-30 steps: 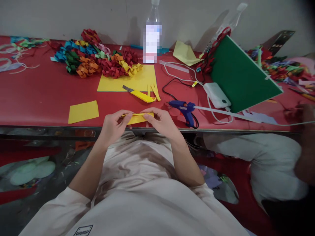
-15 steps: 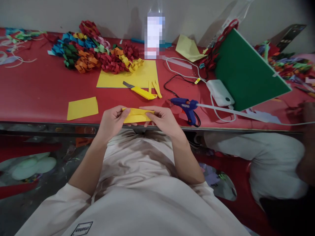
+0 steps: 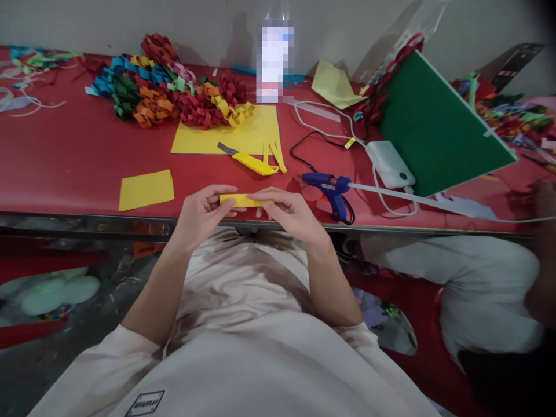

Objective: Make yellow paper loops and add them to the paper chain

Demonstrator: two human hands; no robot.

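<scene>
Between my two hands, just over the table's front edge, is a piece of yellow paper (image 3: 241, 201) folded into a narrow band. My left hand (image 3: 203, 209) pinches its left end with the thumb in front. The right end is gripped by my right hand (image 3: 287, 209), fingers lying along the top edge and thumb below. A yellow utility knife (image 3: 254, 163) with its blade out lies just beyond the hands, beside some thin yellow paper strips (image 3: 278, 156). To the right rests a blue glue gun (image 3: 328, 190) with a long white glue stick in its back.
A flat yellow paper piece (image 3: 146, 190) lies at left on the red table (image 3: 65, 156). Behind are colourful paper chains (image 3: 156, 107) and a yellow sheet (image 3: 191, 139). A white power bank (image 3: 390, 164) with cables and a leaning green board (image 3: 438, 127) stand right. Another person's leg (image 3: 486, 278) is beside me.
The yellow paper has gone from a wider, partly folded piece to a narrower flat band. My right fingers have moved onto its top edge.
</scene>
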